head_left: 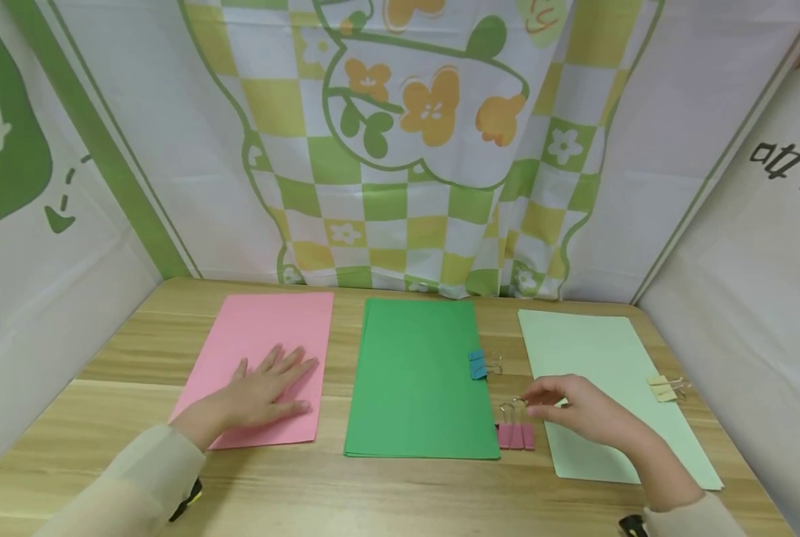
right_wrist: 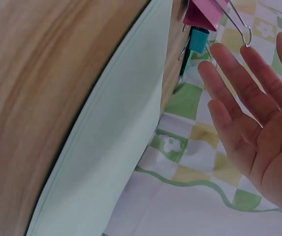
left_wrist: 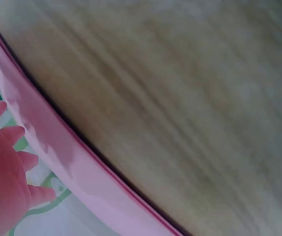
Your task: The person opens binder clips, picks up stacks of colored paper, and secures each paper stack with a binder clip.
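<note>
My left hand (head_left: 255, 399) is spread over a stack of pink paper (head_left: 279, 321), fingers straight and apart, palm down. In the middle lies a stack of green paper (head_left: 416, 373) with a blue binder clip (head_left: 478, 365) on its right edge. A magenta binder clip (head_left: 517, 436) is at that edge's lower end, its wire handles pointing away from me. My right hand (head_left: 584, 410) is beside these handles. In the right wrist view, one fingertip touches a handle of the magenta clip (right_wrist: 204, 14), and the thumb stands apart.
A stack of pale green paper (head_left: 581, 343) lies on the right, partly under my right hand, with a yellow binder clip (head_left: 663, 388) on its right edge. Patterned cloth (head_left: 406, 224) hangs behind the wooden table (head_left: 346, 500), and white cloth walls flank both sides.
</note>
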### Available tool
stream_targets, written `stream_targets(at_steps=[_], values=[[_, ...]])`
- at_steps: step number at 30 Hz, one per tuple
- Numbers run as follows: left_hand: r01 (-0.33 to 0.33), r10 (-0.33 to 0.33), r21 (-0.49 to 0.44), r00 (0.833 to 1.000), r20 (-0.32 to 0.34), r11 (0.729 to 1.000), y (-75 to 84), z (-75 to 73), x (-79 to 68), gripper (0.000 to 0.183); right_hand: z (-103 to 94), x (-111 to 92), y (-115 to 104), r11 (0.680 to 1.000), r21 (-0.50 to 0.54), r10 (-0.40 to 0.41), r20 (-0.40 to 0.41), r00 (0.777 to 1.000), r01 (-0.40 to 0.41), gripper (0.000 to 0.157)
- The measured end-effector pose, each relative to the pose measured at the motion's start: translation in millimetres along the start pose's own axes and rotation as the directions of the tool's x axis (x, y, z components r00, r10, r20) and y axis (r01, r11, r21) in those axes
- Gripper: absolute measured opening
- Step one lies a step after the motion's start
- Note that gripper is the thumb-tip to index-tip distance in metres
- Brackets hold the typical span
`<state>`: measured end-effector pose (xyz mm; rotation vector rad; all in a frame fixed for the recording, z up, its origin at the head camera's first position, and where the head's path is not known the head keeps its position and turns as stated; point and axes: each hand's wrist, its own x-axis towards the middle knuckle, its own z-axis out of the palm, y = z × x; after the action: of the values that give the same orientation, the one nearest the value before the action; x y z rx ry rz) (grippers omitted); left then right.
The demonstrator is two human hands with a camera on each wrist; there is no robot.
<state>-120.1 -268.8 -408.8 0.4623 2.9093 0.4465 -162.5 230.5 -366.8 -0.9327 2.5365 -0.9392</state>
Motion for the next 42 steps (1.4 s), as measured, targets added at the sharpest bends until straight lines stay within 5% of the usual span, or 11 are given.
stream_targets(at_steps=[11, 15, 26, 33, 42], values=[[0.009, -0.008, -0.02, 0.999, 0.052, 1.0, 2.6, 1.3, -1.0, 0.077, 17.0, 9, -5, 0.998, -0.057, 0.02, -0.008, 1.0, -0.02, 0.007], [0.013, -0.012, -0.018, 0.998, 0.056, 1.0, 0.8, 3.4, -0.8, 0.077, 20.0, 8, -4, 0.998, -0.058, 0.036, 0.009, 0.999, -0.036, 0.011], [0.007, -0.006, -0.03, 0.999, 0.051, 1.0, 2.5, 4.6, 0.1, 0.078, 12.8, 0, -2, 0.988, 0.146, 0.054, 0.028, 0.998, -0.057, 0.014], [0.003, -0.002, -0.028, 0.999, 0.043, 1.0, 1.5, 5.4, 0.3, 0.078, 7.6, -2, -1, 0.925, 0.344, 0.175, -0.016, 0.984, -0.159, 0.023], [0.019, -0.017, -0.026, 0.997, 0.078, 0.999, 1.5, 3.3, 0.9, 0.079, 3.2, -7, 1, 0.886, 0.446, 0.159, -0.043, 0.986, -0.124, 0.022]])
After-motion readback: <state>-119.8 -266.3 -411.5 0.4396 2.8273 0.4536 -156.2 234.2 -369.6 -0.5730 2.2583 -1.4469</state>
